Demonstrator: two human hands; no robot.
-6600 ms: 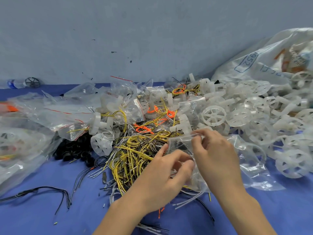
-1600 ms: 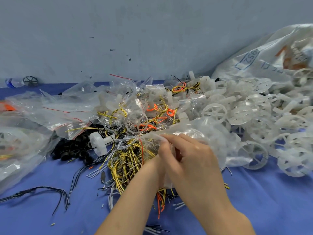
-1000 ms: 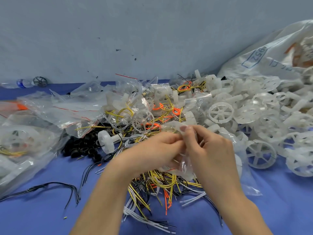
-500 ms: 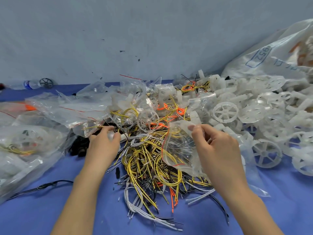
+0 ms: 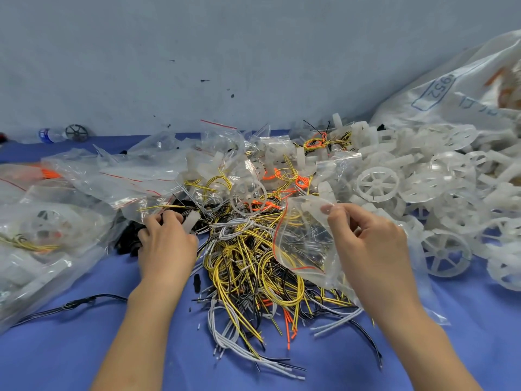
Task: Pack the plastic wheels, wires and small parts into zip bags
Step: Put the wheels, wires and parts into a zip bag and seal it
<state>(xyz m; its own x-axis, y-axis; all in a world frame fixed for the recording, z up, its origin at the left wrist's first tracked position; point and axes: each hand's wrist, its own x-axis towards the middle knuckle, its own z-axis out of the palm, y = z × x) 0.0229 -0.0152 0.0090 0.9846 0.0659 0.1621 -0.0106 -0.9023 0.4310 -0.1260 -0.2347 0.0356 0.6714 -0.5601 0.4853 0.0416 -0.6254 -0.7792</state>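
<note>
A blue worktop (image 5: pixel 70 348) runs along a grey wall. At 9 o'clock of the wires (image 5: pixel 248 263), the left hand (image 5: pixel 166 246) has come away from the zip bag (image 5: pixel 304 246). Its fingers now curl round a white plastic part (image 5: pixel 191 221) beside the black small parts (image 5: pixel 127 244). The right hand (image 5: pixel 369 244) pinches the bag's rim with the mouth open, so filling looks next. Wheels (image 5: pixel 377 183) lie at 3 o'clock, and the sack (image 5: pixel 451 88) reads "952".

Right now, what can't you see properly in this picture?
Head view:
- What the left hand grips, if anything: its curled fingers cover it.
- Inside the clear red-sealed zip bag pinched by the right hand: creases and glare blur it.
- The big white printed sack: cut off by the right edge.
</note>
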